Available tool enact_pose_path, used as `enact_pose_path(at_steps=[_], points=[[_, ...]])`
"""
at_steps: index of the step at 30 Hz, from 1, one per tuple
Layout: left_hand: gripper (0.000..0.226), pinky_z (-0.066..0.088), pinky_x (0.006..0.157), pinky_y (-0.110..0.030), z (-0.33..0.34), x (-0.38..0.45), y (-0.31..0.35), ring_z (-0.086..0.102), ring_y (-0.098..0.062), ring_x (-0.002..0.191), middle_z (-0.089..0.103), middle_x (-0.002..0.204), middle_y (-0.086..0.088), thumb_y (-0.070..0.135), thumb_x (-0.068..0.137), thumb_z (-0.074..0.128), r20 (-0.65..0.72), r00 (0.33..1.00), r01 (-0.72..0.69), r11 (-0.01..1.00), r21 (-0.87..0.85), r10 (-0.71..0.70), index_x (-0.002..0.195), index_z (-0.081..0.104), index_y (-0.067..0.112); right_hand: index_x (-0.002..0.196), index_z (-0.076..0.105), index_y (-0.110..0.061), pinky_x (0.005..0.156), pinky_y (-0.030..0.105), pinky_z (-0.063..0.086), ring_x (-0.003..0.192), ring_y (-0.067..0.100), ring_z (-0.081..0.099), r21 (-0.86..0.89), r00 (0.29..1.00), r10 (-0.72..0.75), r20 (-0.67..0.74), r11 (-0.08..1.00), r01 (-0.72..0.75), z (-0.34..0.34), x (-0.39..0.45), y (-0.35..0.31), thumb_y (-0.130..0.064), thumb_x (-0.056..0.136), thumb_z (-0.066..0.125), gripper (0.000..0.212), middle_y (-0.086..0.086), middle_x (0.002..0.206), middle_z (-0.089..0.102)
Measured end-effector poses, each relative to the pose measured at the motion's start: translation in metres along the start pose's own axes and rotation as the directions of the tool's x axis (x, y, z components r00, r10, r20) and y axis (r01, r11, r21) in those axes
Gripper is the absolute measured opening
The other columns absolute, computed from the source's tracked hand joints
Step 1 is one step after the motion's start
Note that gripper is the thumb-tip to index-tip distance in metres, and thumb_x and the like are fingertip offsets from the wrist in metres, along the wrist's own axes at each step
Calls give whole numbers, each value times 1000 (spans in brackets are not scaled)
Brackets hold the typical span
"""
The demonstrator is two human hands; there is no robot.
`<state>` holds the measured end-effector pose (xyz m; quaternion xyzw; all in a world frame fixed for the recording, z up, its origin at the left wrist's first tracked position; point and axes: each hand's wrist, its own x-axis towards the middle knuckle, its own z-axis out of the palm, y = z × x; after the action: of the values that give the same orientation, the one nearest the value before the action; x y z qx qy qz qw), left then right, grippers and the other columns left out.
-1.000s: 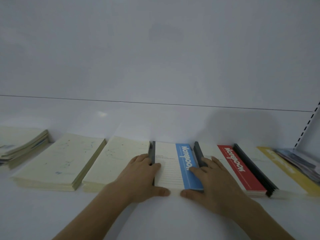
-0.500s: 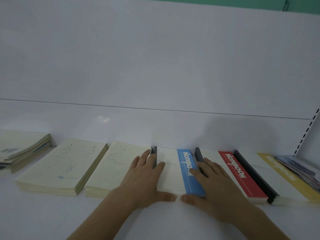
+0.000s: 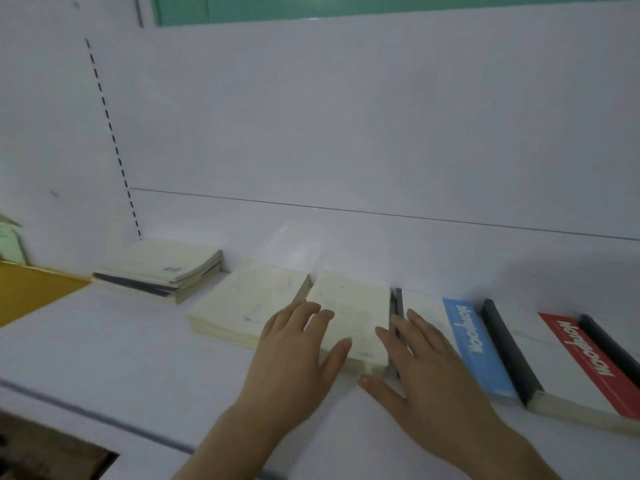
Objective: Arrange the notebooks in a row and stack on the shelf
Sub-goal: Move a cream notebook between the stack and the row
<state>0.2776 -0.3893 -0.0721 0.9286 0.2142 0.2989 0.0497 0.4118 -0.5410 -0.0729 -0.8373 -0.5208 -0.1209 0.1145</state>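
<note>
Stacks of notebooks lie in a row on the white shelf (image 3: 104, 348). My left hand (image 3: 298, 355) lies flat with straight fingers across the seam between two cream stacks, the left one (image 3: 239, 306) and the right one (image 3: 353, 306). My right hand (image 3: 419, 368) rests flat on the blue-banded notebook stack (image 3: 474, 344), its fingers along the dark spine (image 3: 396, 303). Further right sits a red-banded stack (image 3: 585, 362) with black spines on both sides.
A looser, uneven pile of cream notebooks (image 3: 162, 268) sits at the far left against the back panel. A yellow surface (image 3: 31, 289) adjoins the shelf on the left. The shelf's front edge (image 3: 86, 414) runs below my wrists, with a dark gap beneath.
The view has swung left. My left hand has slid from the blue-banded stack's left edge onto the cream stacks; my right hand has shifted left to that stack's dark spine.
</note>
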Motion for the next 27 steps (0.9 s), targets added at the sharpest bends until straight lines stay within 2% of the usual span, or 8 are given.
enact_pose_path(at_steps=[2,6,10,13,16,20,27], points=[[52,42,105,-34,-16,-10,-25,53,-16,124,62,128,6,58,95,36,-26,999,39,999,19,-39,125,61,23,147,35,-27,117,37,12,147,21,12,9,999,-42,-7,999,42,3,8,-29,-80,85,9,85,0,156,27],[47,43,104,-35,-52,-34,-84,53,-16,124,61,130,5,53,95,42,-74,990,122,992,38,-119,126,61,24,150,28,-27,117,34,2,148,18,2,35,995,-93,-32,995,94,7,23,-98,-77,86,14,82,-2,159,19],[45,42,107,-37,-90,-58,-153,51,-19,128,58,134,2,49,95,51,-55,983,178,982,58,-175,131,58,23,151,19,-29,117,32,-2,147,17,-3,56,996,-85,-34,995,87,12,45,-177,-75,89,18,77,-4,160,11],[49,39,109,-38,-112,-73,-202,47,-20,132,55,140,2,51,96,48,-44,973,229,969,91,-226,136,54,23,151,21,-29,116,31,-3,147,16,-3,85,996,-73,-56,993,78,23,63,-231,-72,90,20,74,-5,160,13],[56,32,115,-35,-128,-82,-241,37,-17,139,45,149,5,56,97,38,-3,962,270,956,116,-272,145,43,27,151,15,-31,116,30,-3,147,14,-5,106,999,-46,-29,993,48,36,77,-274,-70,90,19,72,-6,160,9],[63,26,118,-34,-138,-75,-281,29,-15,144,35,155,8,59,97,35,24,969,241,964,116,-245,152,26,29,152,4,-31,114,31,-7,147,15,-11,83,1000,-13,-3,996,14,46,106,-309,-70,90,16,75,-5,161,-3],[63,23,118,-34,-121,-37,-330,27,-17,145,34,155,6,57,98,37,47,971,230,967,109,-236,152,25,27,153,2,-29,113,30,-6,147,18,-8,58,999,9,-49,998,-6,67,167,-321,-67,92,19,74,-2,162,-3]])
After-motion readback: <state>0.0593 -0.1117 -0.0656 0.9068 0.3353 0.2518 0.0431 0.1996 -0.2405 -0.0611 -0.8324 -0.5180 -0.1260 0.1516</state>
